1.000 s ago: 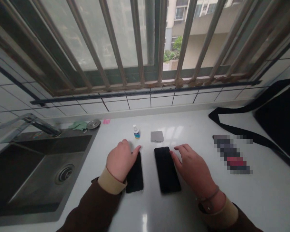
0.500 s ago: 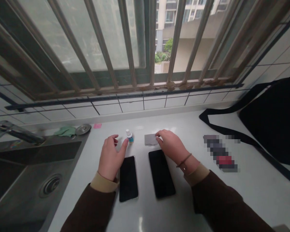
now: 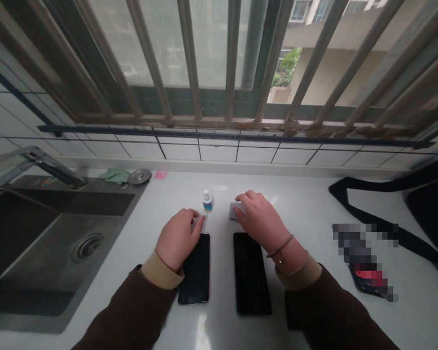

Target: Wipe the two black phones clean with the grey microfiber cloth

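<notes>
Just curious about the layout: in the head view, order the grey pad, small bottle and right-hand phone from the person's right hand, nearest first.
1. Grey pad, under the fingers of the right hand.
2. Black phone, just below that hand.
3. Small bottle, farther off to the hand's left.

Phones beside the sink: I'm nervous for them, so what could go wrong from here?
The small bottle stands upright just beyond the left hand, so a careless knock could tip it. The left phone lies fairly near the steel sink, so it might get splashed. The right hand covers most of the grey square, which could slip if dragged.
</notes>
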Action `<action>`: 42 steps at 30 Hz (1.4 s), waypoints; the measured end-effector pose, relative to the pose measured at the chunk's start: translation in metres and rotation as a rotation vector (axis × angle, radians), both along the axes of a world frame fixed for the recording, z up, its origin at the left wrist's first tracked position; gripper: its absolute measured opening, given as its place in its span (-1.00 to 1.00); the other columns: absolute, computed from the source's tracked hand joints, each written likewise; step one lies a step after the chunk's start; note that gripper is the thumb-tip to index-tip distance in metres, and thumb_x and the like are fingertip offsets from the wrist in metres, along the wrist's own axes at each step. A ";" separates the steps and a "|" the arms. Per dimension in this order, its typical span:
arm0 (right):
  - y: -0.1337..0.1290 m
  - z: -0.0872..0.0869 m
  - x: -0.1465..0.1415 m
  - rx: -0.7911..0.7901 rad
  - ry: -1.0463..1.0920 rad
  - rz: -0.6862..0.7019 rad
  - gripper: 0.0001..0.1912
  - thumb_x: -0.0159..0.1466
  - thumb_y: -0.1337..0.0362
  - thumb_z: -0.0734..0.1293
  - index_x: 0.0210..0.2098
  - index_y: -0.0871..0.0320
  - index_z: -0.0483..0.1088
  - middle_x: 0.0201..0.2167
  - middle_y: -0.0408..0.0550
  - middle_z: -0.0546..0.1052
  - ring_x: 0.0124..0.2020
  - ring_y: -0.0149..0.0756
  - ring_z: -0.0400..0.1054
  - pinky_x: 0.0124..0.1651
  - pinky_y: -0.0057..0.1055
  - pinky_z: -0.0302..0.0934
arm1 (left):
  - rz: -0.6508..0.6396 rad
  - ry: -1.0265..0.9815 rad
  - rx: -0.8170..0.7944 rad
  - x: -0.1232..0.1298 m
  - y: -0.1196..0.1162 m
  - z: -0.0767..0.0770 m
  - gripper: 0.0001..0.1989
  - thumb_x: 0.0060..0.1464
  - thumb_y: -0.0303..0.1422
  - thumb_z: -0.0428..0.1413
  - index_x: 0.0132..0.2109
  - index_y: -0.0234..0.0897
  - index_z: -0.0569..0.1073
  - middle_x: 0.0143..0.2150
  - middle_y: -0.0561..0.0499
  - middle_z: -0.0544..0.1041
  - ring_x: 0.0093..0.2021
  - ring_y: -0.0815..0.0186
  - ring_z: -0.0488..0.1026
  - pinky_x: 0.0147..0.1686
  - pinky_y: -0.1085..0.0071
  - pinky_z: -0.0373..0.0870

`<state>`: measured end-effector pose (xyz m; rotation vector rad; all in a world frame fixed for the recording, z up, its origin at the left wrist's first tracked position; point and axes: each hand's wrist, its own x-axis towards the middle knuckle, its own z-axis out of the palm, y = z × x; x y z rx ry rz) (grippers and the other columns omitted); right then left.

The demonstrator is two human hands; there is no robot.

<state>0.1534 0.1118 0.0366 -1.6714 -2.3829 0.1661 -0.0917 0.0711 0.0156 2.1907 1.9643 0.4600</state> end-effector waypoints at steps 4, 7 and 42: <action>-0.001 -0.007 -0.001 -0.001 -0.073 -0.141 -0.64 0.54 0.04 0.30 0.08 0.20 0.50 0.00 0.26 0.55 0.01 0.11 0.42 -0.06 -0.12 0.34 | -0.023 0.114 -0.053 0.006 -0.003 0.002 -0.63 0.47 -0.19 -0.05 -0.19 -0.22 0.56 -0.22 -0.12 0.62 -0.18 0.09 0.58 -0.16 0.22 0.41; 0.008 -0.020 0.005 -0.037 -0.095 -0.182 -0.64 0.61 0.14 0.16 0.02 0.22 0.51 -0.03 0.26 0.56 -0.03 0.04 0.44 -0.07 -0.15 0.33 | -0.047 0.181 -0.053 0.009 -0.004 0.003 -0.60 0.48 -0.19 -0.07 -0.23 -0.22 0.57 -0.23 -0.13 0.64 -0.19 0.07 0.59 -0.17 0.21 0.39; 0.010 0.011 -0.067 0.060 0.262 0.137 -0.73 0.58 0.16 0.26 0.18 0.09 0.44 -0.04 0.04 0.57 -0.14 -0.19 0.51 -0.12 -0.32 0.33 | -0.100 -0.168 0.246 0.005 0.002 -0.013 -0.64 0.43 -0.28 0.06 0.28 -0.25 0.39 0.26 -0.23 0.53 0.30 0.01 0.44 0.38 -0.02 0.34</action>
